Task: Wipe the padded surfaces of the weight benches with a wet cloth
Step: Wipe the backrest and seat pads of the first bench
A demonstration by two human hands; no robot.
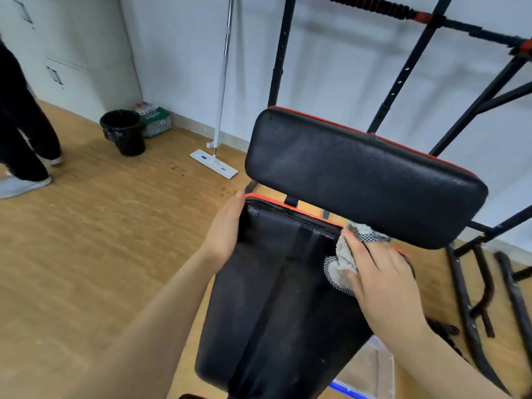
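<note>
Pressing with the right hand (383, 280), fingers spread and nearly straight, on a crumpled grey-white cloth with black mesh patches (344, 263), at the far right edge of the black padded seat with orange piping (276, 298). Bracing that seat's far left corner with the left hand (226, 228), fingers straight, nothing gripped. Just beyond, overhanging the cloth, a tilted black padded backrest (359, 174) on a black steel frame (403, 79). Farther off, against the wall, a white flat mop (214, 161) and a black bin (125, 131).

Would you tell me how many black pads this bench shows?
2: the back pad, raised at the far end, and the seat pad nearer; more may be hidden.
</note>
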